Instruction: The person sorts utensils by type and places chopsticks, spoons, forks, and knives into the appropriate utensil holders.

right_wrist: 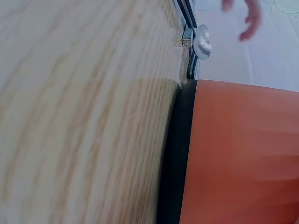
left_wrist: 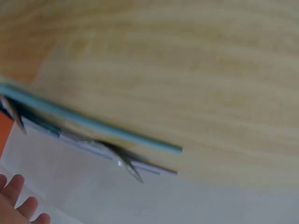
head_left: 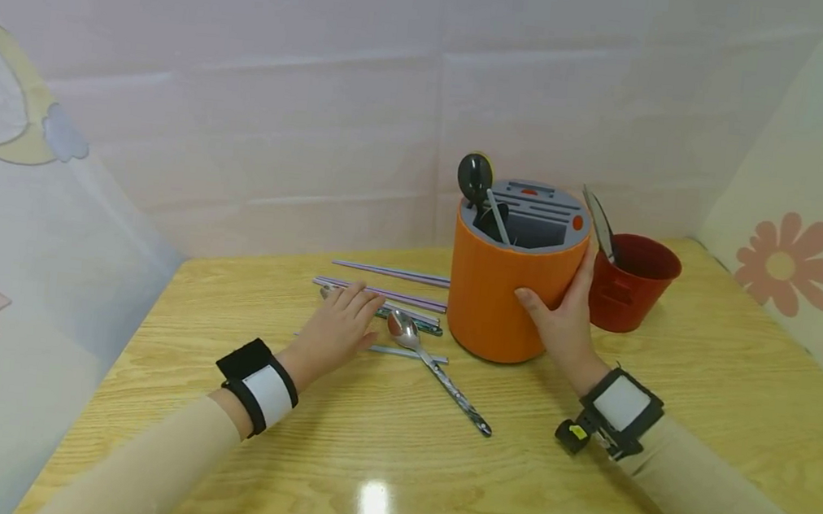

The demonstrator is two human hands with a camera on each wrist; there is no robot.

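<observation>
Our hands at the orange holder and the loose cutlery

Our right hand (head_left: pixel 560 323) wraps its thumb and fingers round the side of the orange utensil holder (head_left: pixel 507 290), which stands upright on the counter (head_left: pixel 700 397) just beside a red cup (head_left: pixel 633 280). Our left hand (head_left: pixel 335 328) lies flat, fingers straight, on the chopsticks (head_left: pixel 393 295), with a spoon (head_left: pixel 431 365) just beside its fingertips.

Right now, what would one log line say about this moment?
left hand: rests on chopsticks | right hand: holds orange holder | spoon: on table
</observation>
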